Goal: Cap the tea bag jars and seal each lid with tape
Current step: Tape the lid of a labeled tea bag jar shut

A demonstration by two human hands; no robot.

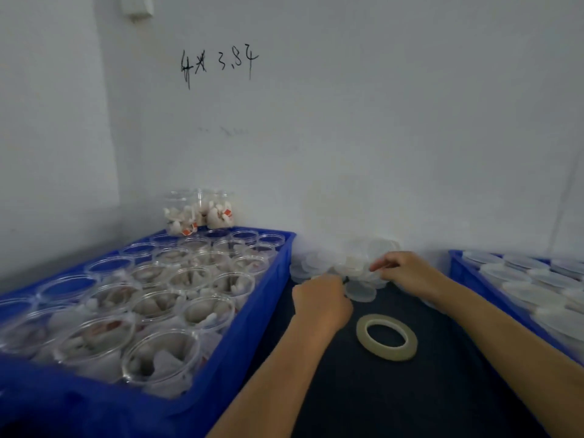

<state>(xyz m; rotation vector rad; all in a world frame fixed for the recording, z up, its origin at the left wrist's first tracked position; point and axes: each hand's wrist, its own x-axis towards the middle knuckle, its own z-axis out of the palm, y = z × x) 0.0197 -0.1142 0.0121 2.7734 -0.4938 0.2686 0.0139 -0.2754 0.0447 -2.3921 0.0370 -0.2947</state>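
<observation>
- Dark tabletop (pixel 410 390): our left hand (pixel 319 303) and right hand (pixel 407 270) pinch translucent round plastic lids (pixel 357 267).
- Lids: light, slippery; we judge edges the best hold.

Tape roll (pixel 386 337) between blue crates (pixel 262 311).

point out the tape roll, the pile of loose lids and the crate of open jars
tape roll (pixel 407 348), head view, on the near right side of its ring
pile of loose lids (pixel 319 259), head view, on a lid at the pile's left
crate of open jars (pixel 240 349), head view, on its blue right wall
</observation>
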